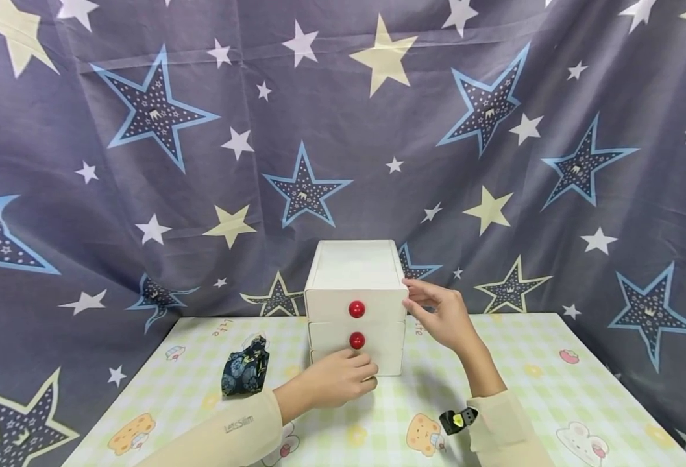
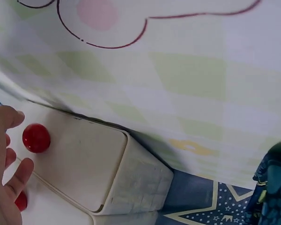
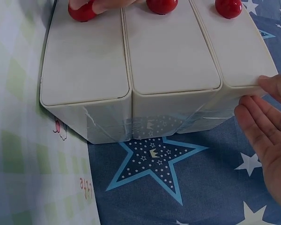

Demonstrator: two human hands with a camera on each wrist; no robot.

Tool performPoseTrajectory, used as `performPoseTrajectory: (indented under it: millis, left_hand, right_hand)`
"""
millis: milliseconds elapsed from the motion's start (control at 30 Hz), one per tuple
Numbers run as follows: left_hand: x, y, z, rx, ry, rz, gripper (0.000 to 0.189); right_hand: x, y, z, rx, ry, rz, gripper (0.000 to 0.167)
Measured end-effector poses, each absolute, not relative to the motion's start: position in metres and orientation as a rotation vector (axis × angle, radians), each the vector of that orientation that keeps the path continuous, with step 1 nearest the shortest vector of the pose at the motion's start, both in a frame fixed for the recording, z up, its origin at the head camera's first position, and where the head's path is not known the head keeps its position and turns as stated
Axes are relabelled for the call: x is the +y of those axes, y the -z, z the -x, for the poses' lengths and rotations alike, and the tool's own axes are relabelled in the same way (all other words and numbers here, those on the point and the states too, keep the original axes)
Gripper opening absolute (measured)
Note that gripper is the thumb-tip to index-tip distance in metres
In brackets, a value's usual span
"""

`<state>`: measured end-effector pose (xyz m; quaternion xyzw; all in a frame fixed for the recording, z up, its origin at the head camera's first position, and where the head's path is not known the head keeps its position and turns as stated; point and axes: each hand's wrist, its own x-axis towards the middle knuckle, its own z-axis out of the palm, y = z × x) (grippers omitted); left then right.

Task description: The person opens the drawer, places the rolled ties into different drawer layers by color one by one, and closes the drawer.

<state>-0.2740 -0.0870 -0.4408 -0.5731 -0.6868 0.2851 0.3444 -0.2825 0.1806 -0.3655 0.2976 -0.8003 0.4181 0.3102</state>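
A white three-drawer cabinet [image 1: 354, 266] stands on the table, with round red knobs [image 1: 357, 309] on its drawer fronts. My left hand [image 1: 343, 378] is at the bottom drawer. In the left wrist view its thumb and fingers lie spread on either side of the bottom red knob [image 2: 36, 138], with small gaps showing. From the right wrist view, fingertips overlap that knob [image 3: 83, 11]. My right hand [image 1: 441, 314] touches the cabinet's upper right front corner, thumb at the front edge and nearly straight fingers [image 3: 255, 119] along the side. All drawers look closed.
Left of the cabinet a dark patterned cloth pouch [image 1: 246, 370] sits on the green checked tablecloth [image 1: 185, 389]. A star-printed curtain [image 1: 343, 130] hangs close behind. A black band with a yellow mark [image 1: 458, 421] is on the right wrist.
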Motion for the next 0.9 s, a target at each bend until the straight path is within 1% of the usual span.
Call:
performPoseTrajectory:
  millis: [667, 900]
  left_hand:
    - [-0.074, 0.450, 0.281, -1.715, -0.921, 1.426, 0.009]
    - [-0.072, 0.454, 0.283, -1.737, -0.916, 1.364, 0.015]
  right_hand:
    - [0.180, 0.367, 0.284, -2.100, -1.124, -0.790, 0.038]
    - [0.181, 0.367, 0.284, -2.093, -1.125, -0.792, 0.038]
